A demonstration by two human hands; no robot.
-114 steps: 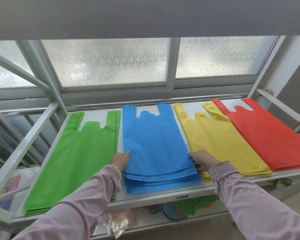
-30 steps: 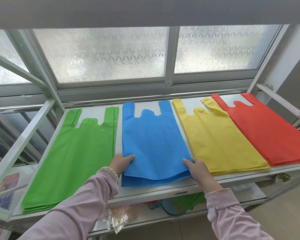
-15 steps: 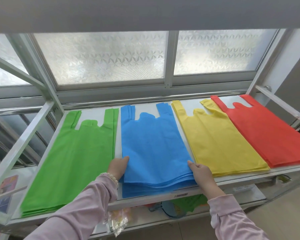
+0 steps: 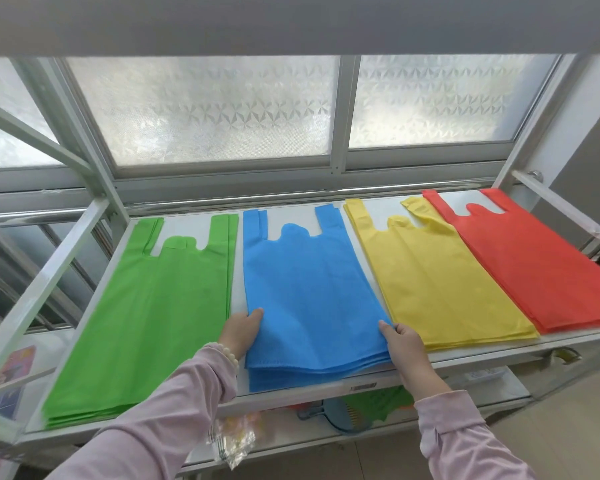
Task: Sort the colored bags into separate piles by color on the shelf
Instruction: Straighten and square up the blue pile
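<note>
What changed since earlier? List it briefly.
The left hand and right hand kept gripping the blue pile by its sides. The left hand, flat on top a second ago, slid back to the edge, only its thumb on top. The pile's near edge, nearly even then, now shows lower bags poking forward. The green pile, yellow pile and red pile stayed put.

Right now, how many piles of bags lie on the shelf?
4: green pile far left, blue pile next, yellow pile third, red pile far right. Lower shelf partly hidden.
</note>
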